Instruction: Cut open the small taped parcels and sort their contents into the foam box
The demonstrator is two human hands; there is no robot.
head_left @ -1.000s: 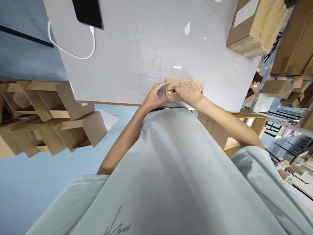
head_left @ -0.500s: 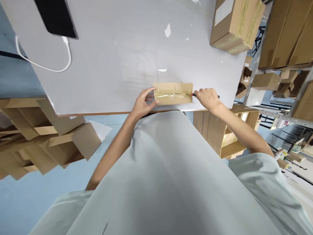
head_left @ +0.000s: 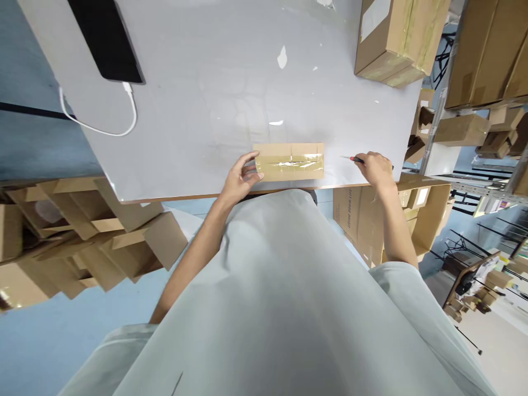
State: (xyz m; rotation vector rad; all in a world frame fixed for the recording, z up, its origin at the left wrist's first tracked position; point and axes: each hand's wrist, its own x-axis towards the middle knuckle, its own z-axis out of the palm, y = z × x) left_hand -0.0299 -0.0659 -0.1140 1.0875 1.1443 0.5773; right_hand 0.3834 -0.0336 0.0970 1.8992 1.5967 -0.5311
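A small cardboard box (head_left: 290, 162) with shiny tape along its top lies at the front edge of the grey table (head_left: 185, 110). My left hand (head_left: 240, 177) grips the box's left end between thumb and fingers. To the right of the box, my right hand (head_left: 376, 168) is closed around a thin tool (head_left: 357, 159) with a black and red handle. The tool's narrow tip points left and stands apart from the box.
A black phone (head_left: 108, 41) with a white cable (head_left: 134, 113) lies at the back left. A larger taped box (head_left: 391, 41) stands at the back right. Open cartons (head_left: 94, 231) are on the left below the table; another carton (head_left: 358, 220) is below right.
My right hand has moved right with the tool, away from the box's right end. My left hand still holds the box. The view has shifted slightly.
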